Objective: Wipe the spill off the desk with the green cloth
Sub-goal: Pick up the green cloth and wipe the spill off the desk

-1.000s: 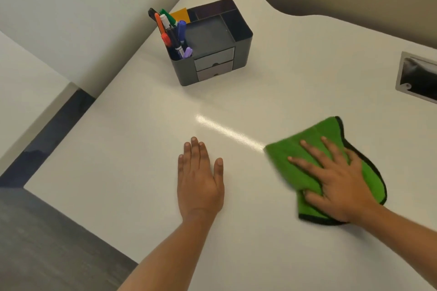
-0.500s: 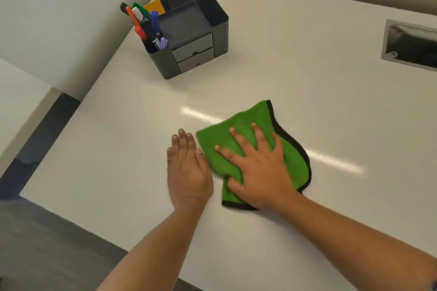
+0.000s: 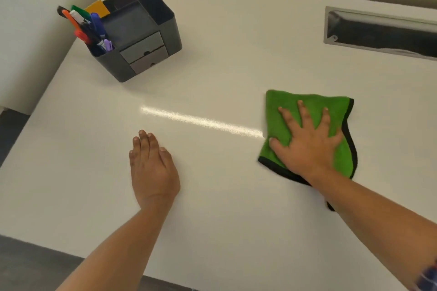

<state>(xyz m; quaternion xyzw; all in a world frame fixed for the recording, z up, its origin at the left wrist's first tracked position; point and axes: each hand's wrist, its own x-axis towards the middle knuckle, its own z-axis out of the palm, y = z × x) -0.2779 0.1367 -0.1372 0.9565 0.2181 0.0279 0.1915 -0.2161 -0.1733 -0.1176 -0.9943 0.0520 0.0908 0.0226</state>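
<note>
From the head view, the right hand (image 3: 309,146) is lying flat with fingers spread, its grip open and pressing down on the green cloth (image 3: 307,106), which is sitting on the white counter (image 3: 224,59) at about 3 o'clock from the frame's centre. The left hand (image 3: 151,170) is resting palm down on the bare counter at about 7 o'clock, fingers together and grip open, holding nothing, well apart from the cloth. A dark organizer (image 3: 146,38) with 2 small drawers is standing at 10 o'clock, markers (image 3: 89,28) leaning in its left compartment. A dark cable slot (image 3: 380,33) is sitting at 2 o'clock.
</note>
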